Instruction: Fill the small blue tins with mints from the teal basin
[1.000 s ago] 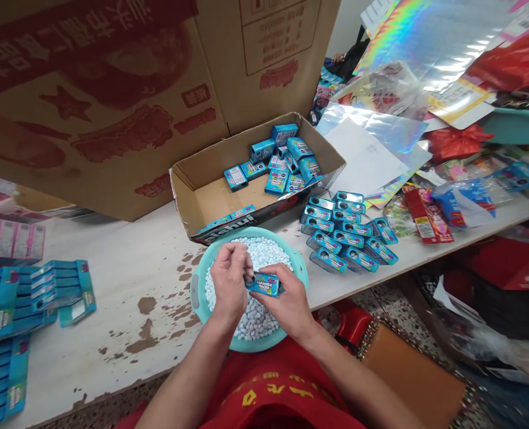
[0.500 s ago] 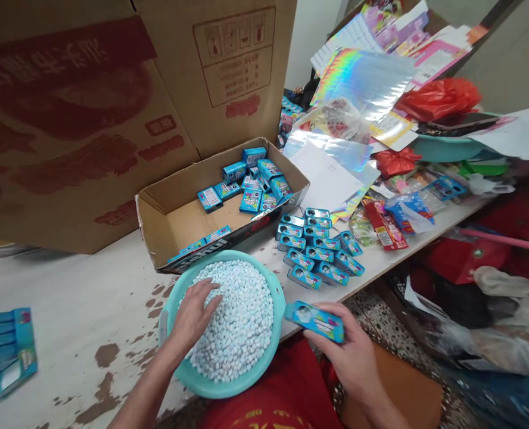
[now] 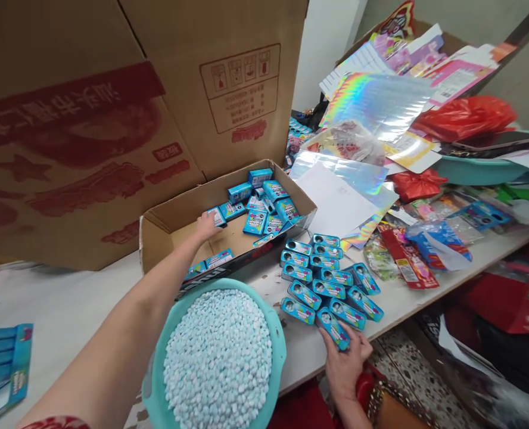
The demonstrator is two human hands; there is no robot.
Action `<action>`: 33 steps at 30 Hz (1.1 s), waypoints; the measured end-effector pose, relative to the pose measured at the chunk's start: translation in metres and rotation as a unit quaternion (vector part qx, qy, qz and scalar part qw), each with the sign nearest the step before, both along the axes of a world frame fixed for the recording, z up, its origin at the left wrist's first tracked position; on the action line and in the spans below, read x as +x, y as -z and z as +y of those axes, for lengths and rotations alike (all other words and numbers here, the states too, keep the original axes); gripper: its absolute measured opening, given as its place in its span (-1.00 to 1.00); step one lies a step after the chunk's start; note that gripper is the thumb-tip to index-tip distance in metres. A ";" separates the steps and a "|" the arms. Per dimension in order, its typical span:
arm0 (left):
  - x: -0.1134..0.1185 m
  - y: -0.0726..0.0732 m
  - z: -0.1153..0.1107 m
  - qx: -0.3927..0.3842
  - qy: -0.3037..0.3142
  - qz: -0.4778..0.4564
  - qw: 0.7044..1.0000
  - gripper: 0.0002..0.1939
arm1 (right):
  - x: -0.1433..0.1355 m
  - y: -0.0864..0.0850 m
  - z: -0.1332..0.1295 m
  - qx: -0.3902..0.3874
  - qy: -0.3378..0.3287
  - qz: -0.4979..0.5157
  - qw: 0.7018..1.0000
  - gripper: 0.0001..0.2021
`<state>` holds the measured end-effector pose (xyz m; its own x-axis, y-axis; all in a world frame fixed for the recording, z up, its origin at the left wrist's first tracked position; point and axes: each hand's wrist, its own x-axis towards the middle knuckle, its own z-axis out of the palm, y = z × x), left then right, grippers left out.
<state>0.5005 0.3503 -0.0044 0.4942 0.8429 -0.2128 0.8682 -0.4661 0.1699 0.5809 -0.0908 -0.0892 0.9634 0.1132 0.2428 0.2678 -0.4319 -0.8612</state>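
My left hand [image 3: 208, 226] reaches into a shallow cardboard tray [image 3: 164, 229], its fingers closed around the end of a small blue candy box [image 3: 218, 217]. Other blue boxes lie in the tray, most of them at its right end. On the right, my right hand [image 3: 345, 361] grips another blue candy box [image 3: 333, 329], which stands against the front of a cluster of upright boxes [image 3: 329, 289]. Each of these shows a round window on top. A turquoise basin [image 3: 279, 351] full of small pale-blue and white candies [image 3: 220, 357] sits in front of me.
Behind the tray rises a large cardboard carton [image 3: 170, 119]. Flattened blue packaging [image 3: 5, 369] lies at the far left of the table. To the right are white paper [image 3: 333, 199], shiny foil sheets [image 3: 376, 104], a red plastic bag [image 3: 467, 116] and assorted packets [image 3: 410, 256].
My left hand has left the candies in the basin and reached forward into the tray. My right hand has carried its box from beside the basin to the cluster.
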 end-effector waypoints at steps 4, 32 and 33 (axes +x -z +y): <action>0.008 0.021 0.027 -0.019 -0.011 0.017 1.000 -0.12 | -0.009 0.007 0.003 -0.024 -0.002 0.007 1.000 -0.41; -0.106 -0.070 -0.254 -0.349 0.056 -0.310 0.883 -0.67 | -0.086 -0.125 0.061 0.107 -0.419 0.124 0.893 -0.07; -0.107 -0.057 -0.249 -0.301 0.043 -0.302 0.904 -0.67 | -0.086 -0.124 0.053 0.134 -0.407 0.200 0.881 -0.14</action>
